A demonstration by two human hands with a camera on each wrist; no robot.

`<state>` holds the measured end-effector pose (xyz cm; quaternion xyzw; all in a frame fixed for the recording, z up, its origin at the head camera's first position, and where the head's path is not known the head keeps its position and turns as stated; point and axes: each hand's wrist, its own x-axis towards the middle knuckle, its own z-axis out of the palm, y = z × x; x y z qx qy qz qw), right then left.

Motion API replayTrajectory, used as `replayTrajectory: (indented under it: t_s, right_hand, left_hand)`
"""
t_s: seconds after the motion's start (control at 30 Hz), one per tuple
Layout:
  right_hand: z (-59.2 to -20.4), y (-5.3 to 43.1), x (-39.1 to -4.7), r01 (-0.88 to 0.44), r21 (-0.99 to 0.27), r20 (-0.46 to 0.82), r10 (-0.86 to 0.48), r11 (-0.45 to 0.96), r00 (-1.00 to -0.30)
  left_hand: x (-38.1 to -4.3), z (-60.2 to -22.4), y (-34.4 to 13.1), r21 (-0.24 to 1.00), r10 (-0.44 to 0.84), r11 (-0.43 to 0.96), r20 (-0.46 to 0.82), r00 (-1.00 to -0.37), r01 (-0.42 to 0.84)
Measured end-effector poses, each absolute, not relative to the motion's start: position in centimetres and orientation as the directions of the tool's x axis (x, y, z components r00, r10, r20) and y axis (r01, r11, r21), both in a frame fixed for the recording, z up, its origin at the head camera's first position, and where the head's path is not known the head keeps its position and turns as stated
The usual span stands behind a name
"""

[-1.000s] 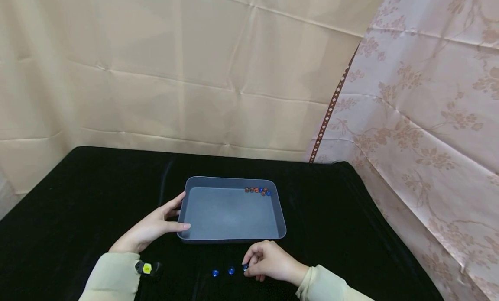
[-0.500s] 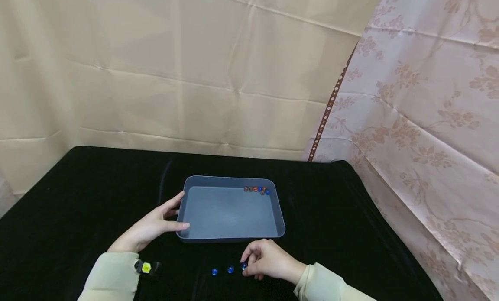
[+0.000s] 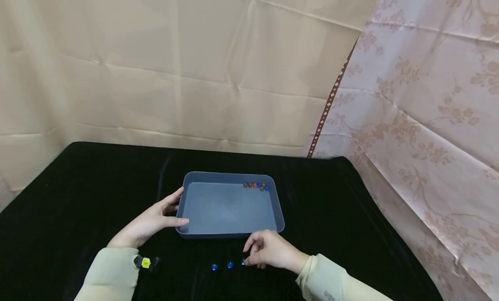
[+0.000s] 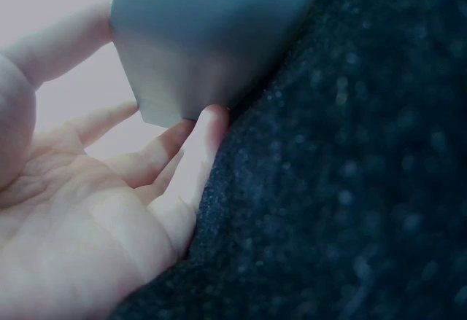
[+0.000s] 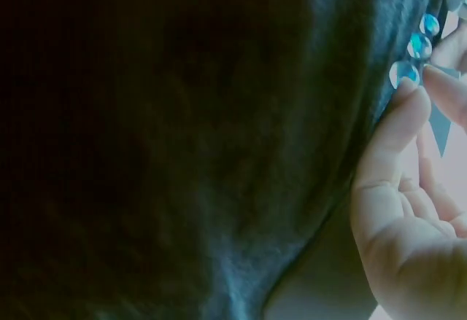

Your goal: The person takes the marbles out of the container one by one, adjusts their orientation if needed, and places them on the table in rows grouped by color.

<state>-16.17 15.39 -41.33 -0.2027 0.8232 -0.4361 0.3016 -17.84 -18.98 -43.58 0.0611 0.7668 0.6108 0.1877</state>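
My left hand (image 3: 146, 225) grips the left side of a grey rectangular tray (image 3: 226, 210), thumb over the rim and the other fingers along the outside wall. The left wrist view shows those fingertips at the tray's corner (image 4: 197, 50). In front of the tray, three blue glass marbles lie in a row on black cloth. My right hand (image 3: 273, 251) is at the rightmost marble (image 5: 401, 72), thumb tip against it and index finger raised just off it. The middle marble (image 3: 230, 264) and the left marble (image 3: 214, 267) lie apart from the hand.
Several orange-brown and blue marbles (image 3: 255, 185) sit together at the tray's back right corner. Black cloth (image 3: 331, 214) covers the table. A cream curtain (image 3: 156, 76) hangs behind, and a floral curtain (image 3: 429, 97) on the right.
My right index finger has lifted off the rightmost marble, which was pinched between finger and thumb before. The left hand and tray keep their places; the head view has tilted slightly.
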Motion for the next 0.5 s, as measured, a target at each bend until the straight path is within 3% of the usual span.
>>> replayTrajectory:
  t_s: [0.5]
  right_hand:
    - [-38.1,15.2,-18.6,-0.129,-0.827,-0.274,-0.592,0.548,-0.758]
  left_hand:
    - [-18.0,-43.9,-19.1,0.966,0.343,0.232,-0.194,-0.919,-0.117]
